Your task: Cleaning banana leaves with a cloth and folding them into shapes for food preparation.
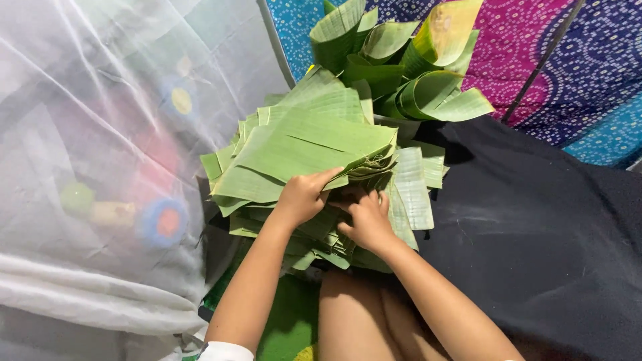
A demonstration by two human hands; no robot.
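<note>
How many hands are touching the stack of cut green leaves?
2: the left hand lifts the upper leaves of the stack of cut leaves; the right hand reaches under them.

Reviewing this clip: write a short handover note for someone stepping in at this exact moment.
Left hand: lifting the upper sheets of the flat banana-leaf stack by their near edge.
Right hand: tucked under the raised sheets, fingers on the lower leaves.
Things: stack sits in front of the knees; folded leaf cones piled behind it; black cloth to the right, white netting to the left.
Done: some cones folded.
Left: a thick stack of flat leaves.
</note>
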